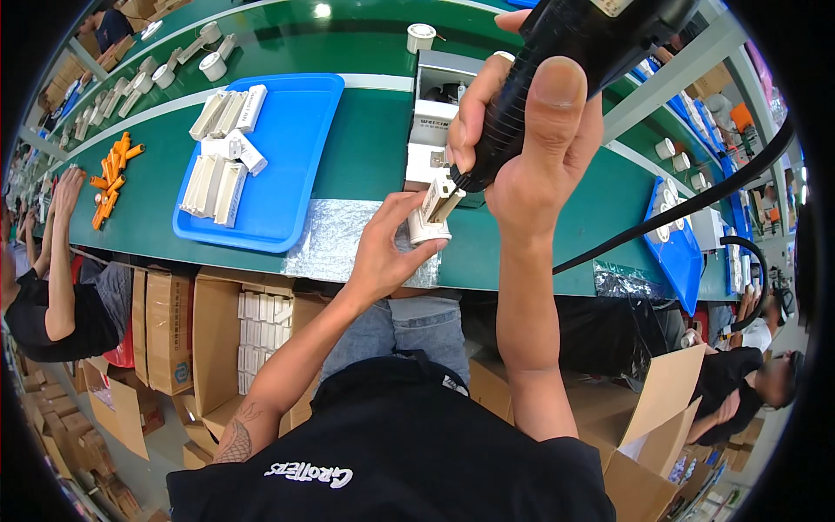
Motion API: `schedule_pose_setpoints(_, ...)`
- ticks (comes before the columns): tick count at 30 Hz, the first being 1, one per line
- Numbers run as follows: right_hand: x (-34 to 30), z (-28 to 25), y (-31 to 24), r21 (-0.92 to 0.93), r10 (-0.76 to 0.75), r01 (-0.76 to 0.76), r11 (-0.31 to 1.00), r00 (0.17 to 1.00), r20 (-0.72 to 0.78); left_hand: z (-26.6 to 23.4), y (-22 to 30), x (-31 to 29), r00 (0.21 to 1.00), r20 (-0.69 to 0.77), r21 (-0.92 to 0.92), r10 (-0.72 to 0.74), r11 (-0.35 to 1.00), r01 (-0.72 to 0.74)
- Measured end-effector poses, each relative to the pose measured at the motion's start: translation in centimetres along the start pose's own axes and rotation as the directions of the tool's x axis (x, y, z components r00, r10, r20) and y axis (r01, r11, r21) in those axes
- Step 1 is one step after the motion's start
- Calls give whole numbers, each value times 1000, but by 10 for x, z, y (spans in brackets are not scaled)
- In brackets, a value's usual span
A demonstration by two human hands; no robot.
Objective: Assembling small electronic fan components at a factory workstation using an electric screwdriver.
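My right hand (552, 152) is wrapped round a black electric screwdriver (503, 117), which points down and to the left. The tip of the tool is at the upper end of a white plastic housing (426, 231) with a round base and a narrow open body. Whether the bit touches a screw there is too small to tell. Thumb and fingers of my left hand (383, 246) grip this housing from its left side, low over the table edge. Just behind it stands a small screw feeder box (432, 122), partly covered by my right hand.
A blue tray (300, 174) with several white housings lies to the left, beside orange handle-like parts (111, 178). More white parts line the conveyor (287, 39) behind. The screwdriver's black cable (661, 217) runs right, towards another blue tray (674, 261). Co-workers sit at both sides; cartons (165, 331) stand below.
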State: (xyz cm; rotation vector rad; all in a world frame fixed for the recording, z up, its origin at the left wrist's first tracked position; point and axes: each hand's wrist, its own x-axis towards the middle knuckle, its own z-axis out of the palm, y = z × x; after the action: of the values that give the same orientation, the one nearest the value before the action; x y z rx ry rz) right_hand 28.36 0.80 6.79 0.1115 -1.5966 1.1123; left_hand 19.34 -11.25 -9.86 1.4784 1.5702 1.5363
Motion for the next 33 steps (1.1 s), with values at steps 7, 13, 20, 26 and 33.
schedule_pose_setpoints(7, -1, 0, 4, 0, -28, 28, 1000, 1000, 10, 0, -1, -1, 1000, 3, -6, -3, 1000, 3)
schedule_pose_setpoints(13, -3, 2, 5, 5, 1, -1, 1000, 1000, -7, -1, -2, 0, 1000, 1, -11, -7, 1000, 7)
schedule_pose_setpoints(20, -8, 9, 6, -25, 15, -15, 1000, 1000, -11, -2, -2, 1, 1000, 6, -16, 6, 1000, -6)
schedule_pose_setpoints(26, -13, 15, 1, -6, 17, -17, 1000, 999, -47, -2, -5, -1, 1000, 11, -7, 20, 1000, -20)
schedule_pose_setpoints(33, -31, -21, -35, -5, 132, -135, 991, 975, -177, 5, -3, -10, 999, -17, 64, 38, 997, -36)
